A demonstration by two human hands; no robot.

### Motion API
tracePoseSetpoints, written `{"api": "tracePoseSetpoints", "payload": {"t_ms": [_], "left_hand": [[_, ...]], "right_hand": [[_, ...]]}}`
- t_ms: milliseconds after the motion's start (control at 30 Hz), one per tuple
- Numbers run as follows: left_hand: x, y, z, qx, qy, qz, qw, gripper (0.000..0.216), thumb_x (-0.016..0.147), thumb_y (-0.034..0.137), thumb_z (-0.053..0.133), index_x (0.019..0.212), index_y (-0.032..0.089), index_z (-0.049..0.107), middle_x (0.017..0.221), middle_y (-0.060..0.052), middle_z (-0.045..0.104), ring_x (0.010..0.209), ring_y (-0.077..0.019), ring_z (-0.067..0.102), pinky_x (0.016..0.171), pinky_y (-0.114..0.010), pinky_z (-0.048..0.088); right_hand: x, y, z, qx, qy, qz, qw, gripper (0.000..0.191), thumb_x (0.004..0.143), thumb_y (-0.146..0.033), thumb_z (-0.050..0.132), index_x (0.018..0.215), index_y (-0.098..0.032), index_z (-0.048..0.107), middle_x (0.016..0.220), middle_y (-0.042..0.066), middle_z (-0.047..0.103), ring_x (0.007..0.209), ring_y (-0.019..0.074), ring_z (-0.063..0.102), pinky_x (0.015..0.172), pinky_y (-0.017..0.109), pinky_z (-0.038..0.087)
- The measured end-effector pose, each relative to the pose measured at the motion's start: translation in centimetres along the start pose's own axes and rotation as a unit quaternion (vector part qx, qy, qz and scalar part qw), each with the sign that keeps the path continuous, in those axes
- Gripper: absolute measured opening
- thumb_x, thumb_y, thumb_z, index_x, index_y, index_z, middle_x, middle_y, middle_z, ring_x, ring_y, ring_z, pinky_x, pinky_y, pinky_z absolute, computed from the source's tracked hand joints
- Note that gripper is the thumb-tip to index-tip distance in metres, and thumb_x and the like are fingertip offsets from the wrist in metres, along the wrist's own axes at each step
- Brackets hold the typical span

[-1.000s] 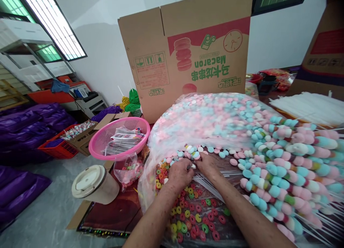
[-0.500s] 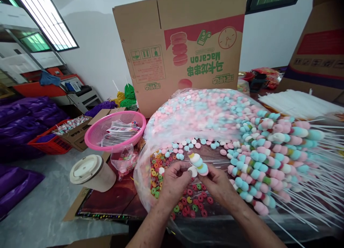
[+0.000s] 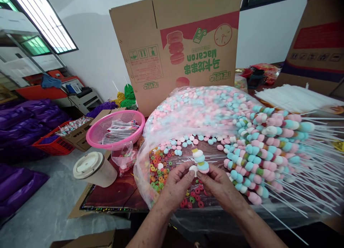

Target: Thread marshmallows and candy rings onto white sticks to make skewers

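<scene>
Head view: the left hand [image 3: 176,183] is pinching a white sweet [image 3: 192,168] between thumb and fingers, and right beside it the right hand [image 3: 220,183] is gripping the near end of a skewer [image 3: 199,157]. The two hands are working close together above the table; whether the fingertips are touching, I can't tell.

This is looking like the threading step, with the stack already carrying white, blue and pink pieces, plus a yellow bit at the far end. The next move is calling for a steady right hand and the white sweet's middle lining up with the stick; where the bare tip is lying, the fingers are hiding.

And the skewer's line? Its long axis is running up and away from the person, leaning a touch left, with the yellow end pointing towards the heap [image 3: 188,108] and the pink end sitting by the right thumb.

Gummy rings [image 3: 198,191] are lying scattered below the hands, while off to the right loaded skewers [image 3: 254,165] are pointing their sweets inward, their white sticks [image 3: 309,169] fanning rightward.
</scene>
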State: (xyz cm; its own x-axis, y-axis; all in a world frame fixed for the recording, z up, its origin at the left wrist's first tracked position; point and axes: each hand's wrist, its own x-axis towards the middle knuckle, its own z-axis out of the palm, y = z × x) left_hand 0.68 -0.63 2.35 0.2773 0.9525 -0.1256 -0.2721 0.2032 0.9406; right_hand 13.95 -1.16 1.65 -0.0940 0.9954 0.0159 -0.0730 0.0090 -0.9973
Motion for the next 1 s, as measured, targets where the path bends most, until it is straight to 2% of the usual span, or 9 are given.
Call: {"api": "tracePoseSetpoints", "payload": {"t_ms": [133, 200, 267, 400, 533, 667, 767, 867, 1000], "left_hand": [[0.2, -0.2, 0.0, -0.141, 0.065, -0.069, 0.986, 0.027, 0.064, 0.024, 0.07, 0.089, 0.014, 0.063, 0.08, -0.006, 0.067, 0.071, -0.0168, 0.063, 0.069, -0.032, 0.05], [0.4, -0.2, -0.2, -0.168, 0.1, -0.081, 0.977, 0.029, 0.061, 0.022, 0.071, 0.088, 0.014, 0.062, 0.076, -0.005, 0.067, 0.066, -0.0157, 0.063, 0.065, -0.031, 0.051], [0.7, -0.2, -0.3, -0.156, 0.135, -0.053, 0.977, 0.031, 0.058, 0.02, 0.073, 0.086, 0.014, 0.062, 0.076, -0.003, 0.067, 0.065, -0.0134, 0.062, 0.064, -0.027, 0.051], [1.1, -0.4, 0.1, -0.082, 0.172, 0.028, 0.981, 0.03, 0.059, 0.02, 0.072, 0.087, 0.015, 0.064, 0.083, -0.002, 0.068, 0.072, -0.0119, 0.062, 0.067, -0.023, 0.05], [1.0, -0.9, 0.2, 0.014, 0.187, 0.085, 0.979, 0.03, 0.064, 0.021, 0.067, 0.094, 0.015, 0.063, 0.089, -0.005, 0.069, 0.081, -0.0141, 0.062, 0.075, -0.025, 0.049], [0.7, -1.8, -0.3, 0.106, 0.212, 0.138, 0.962, 0.029, 0.069, 0.022, 0.062, 0.097, 0.014, 0.061, 0.087, -0.007, 0.068, 0.077, -0.015, 0.062, 0.073, -0.028, 0.05], [0.5, -2.5, -0.6, 0.21, 0.219, 0.209, 0.93, 0.025, 0.072, 0.02, 0.059, 0.096, 0.016, 0.062, 0.087, -0.006, 0.067, 0.077, -0.0148, 0.062, 0.072, -0.028, 0.05], [0.5, -2.8, -0.8, 0.3, 0.219, 0.263, 0.891, 0.024, 0.071, 0.015, 0.057, 0.094, 0.018, 0.064, 0.089, -0.005, 0.067, 0.078, -0.0151, 0.061, 0.073, -0.028, 0.05], [0.4, -2.7, -1.0, 0.326, 0.198, 0.299, 0.875, 0.026, 0.07, 0.009, 0.054, 0.092, 0.018, 0.066, 0.09, -0.005, 0.067, 0.081, -0.016, 0.062, 0.077, -0.029, 0.049]], "right_hand": [[-1.3, -0.9, -1.0, -0.083, 0.009, -0.005, 0.997, 0.027, 0.077, -0.037, 0.052, 0.095, -0.018, 0.059, 0.082, 0.003, 0.064, 0.078, 0.0168, 0.057, 0.07, 0.027, 0.046], [-2.7, -1.1, -1.8, -0.189, 0.005, -0.01, 0.982, 0.025, 0.082, -0.036, 0.046, 0.093, -0.019, 0.06, 0.079, 0.003, 0.063, 0.075, 0.0165, 0.057, 0.066, 0.026, 0.045], [-4.3, -0.9, -2.5, -0.289, 0.006, -0.038, 0.957, 0.025, 0.084, -0.033, 0.041, 0.087, -0.02, 0.062, 0.075, 0.003, 0.063, 0.071, 0.0161, 0.057, 0.062, 0.024, 0.045], [-5.9, 0.2, -2.7, -0.395, 0.033, -0.09, 0.914, 0.026, 0.086, -0.027, 0.036, 0.081, -0.021, 0.061, 0.075, 0.005, 0.063, 0.07, 0.0159, 0.059, 0.062, 0.024, 0.045], [-5.5, 0.7, -2.0, -0.456, 0.052, -0.104, 0.882, 0.028, 0.086, -0.022, 0.032, 0.076, -0.019, 0.058, 0.071, 0.006, 0.063, 0.066, 0.0166, 0.061, 0.061, 0.025, 0.045], [-5.2, 1.1, -2.0, -0.504, 0.055, -0.108, 0.855, 0.027, 0.084, -0.018, 0.031, 0.075, -0.02, 0.056, 0.07, 0.006, 0.064, 0.062, 0.0168, 0.061, 0.056, 0.026, 0.043], [-5.3, 1.3, -2.1, -0.523, 0.03, -0.111, 0.845, 0.024, 0.082, -0.015, 0.033, 0.079, -0.021, 0.056, 0.072, 0.004, 0.065, 0.062, 0.0161, 0.062, 0.053, 0.024, 0.041], [-5.3, 1.3, -1.6, -0.53, 0.027, -0.113, 0.84, 0.024, 0.08, -0.013, 0.034, 0.077, -0.021, 0.056, 0.065, 0.003, 0.063, 0.055, 0.0155, 0.06, 0.049, 0.024, 0.038], [-4.8, 1.1, -0.7, -0.516, 0.049, -0.129, 0.846, 0.028, 0.081, -0.013, 0.03, 0.07, -0.019, 0.055, 0.056, 0.003, 0.06, 0.05, 0.0153, 0.057, 0.047, 0.024, 0.037]]}}
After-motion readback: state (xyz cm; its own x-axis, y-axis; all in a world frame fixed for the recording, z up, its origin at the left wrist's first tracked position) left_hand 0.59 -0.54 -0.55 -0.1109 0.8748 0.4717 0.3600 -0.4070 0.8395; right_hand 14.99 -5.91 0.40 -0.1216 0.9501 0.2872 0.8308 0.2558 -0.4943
